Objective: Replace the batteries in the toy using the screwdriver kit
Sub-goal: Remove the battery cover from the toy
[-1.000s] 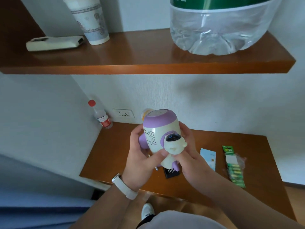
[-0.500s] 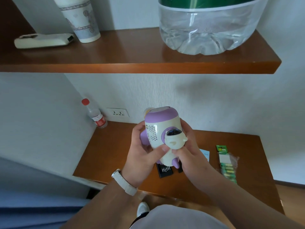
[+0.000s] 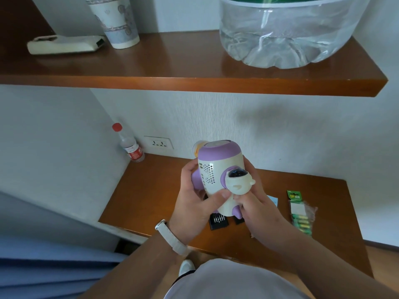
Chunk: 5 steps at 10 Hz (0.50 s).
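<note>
Just below the centre of the view, one toy (image 3: 218, 175), a cream rocket-shaped body with a purple cap, is held upright above a wooden desk (image 3: 151, 201) by two hands.

The left hand (image 3: 194, 201), at 8 o'clock from the toy, grips it: its fingers curl round the toy's left side and its thumb lies across the lower front. A white watch (image 3: 171, 237) sits on that wrist. The right hand (image 3: 257, 203), at 4 o'clock, also grips the toy: its fingers wrap behind the right side and its thumb tip rests just under the small astronaut figure (image 3: 238, 183) on the toy's front. The two thumb tips nearly meet.

On the desk, at 6 o'clock from the toy, lies one black tray of screwdriver bits (image 3: 218, 221), and a second black piece (image 3: 238, 220) shows just beside it, mostly hidden by the right hand. At 3 o'clock lies one pack of green batteries (image 3: 299, 210); the number inside is unclear. One pale blue card (image 3: 273, 200) peeks out between the hand and the pack.

At 10 o'clock, one small bottle with a red cap (image 3: 129, 145) stands in the corner near one wall socket (image 3: 159, 142).

On the upper shelf (image 3: 172, 67), at 12 o'clock, stand one paper cup (image 3: 114, 20), one remote control (image 3: 64, 44) and one large water jug (image 3: 287, 35).
</note>
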Each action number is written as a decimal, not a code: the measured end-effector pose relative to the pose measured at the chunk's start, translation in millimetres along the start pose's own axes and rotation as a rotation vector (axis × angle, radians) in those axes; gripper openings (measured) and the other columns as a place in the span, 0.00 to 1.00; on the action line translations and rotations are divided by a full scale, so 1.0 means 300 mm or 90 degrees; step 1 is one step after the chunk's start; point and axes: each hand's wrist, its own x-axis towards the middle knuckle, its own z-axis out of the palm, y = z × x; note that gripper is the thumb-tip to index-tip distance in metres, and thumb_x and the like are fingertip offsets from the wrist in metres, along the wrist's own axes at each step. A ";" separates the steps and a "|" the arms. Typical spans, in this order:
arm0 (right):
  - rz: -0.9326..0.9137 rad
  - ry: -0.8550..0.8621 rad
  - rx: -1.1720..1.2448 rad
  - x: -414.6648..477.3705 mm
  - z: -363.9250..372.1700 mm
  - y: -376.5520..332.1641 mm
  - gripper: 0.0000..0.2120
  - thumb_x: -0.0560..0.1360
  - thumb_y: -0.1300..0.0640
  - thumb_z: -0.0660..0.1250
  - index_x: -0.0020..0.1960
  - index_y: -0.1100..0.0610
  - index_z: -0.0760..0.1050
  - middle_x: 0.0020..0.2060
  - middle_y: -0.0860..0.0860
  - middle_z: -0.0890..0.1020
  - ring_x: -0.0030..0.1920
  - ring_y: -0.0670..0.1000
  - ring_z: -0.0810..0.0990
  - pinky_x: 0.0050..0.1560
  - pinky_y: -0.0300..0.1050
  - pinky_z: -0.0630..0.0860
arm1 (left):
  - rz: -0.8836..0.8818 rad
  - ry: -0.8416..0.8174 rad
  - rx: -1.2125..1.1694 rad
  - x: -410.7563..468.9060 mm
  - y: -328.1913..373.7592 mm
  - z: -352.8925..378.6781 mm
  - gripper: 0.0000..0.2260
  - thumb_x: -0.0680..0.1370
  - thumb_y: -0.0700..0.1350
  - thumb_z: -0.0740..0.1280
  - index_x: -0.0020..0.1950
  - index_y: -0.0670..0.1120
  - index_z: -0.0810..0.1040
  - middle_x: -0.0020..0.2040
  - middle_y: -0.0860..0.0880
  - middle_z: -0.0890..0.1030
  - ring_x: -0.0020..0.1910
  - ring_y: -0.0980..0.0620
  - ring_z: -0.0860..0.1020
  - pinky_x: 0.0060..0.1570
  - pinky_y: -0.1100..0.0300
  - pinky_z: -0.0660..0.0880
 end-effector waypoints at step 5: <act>0.038 0.107 0.063 0.114 0.062 0.070 0.34 0.61 0.54 0.78 0.64 0.49 0.67 0.44 0.47 0.81 0.45 0.47 0.84 0.34 0.29 0.76 | -0.001 0.002 -0.013 0.018 0.016 -0.042 0.33 0.70 0.47 0.76 0.70 0.49 0.64 0.61 0.44 0.80 0.60 0.43 0.81 0.52 0.54 0.81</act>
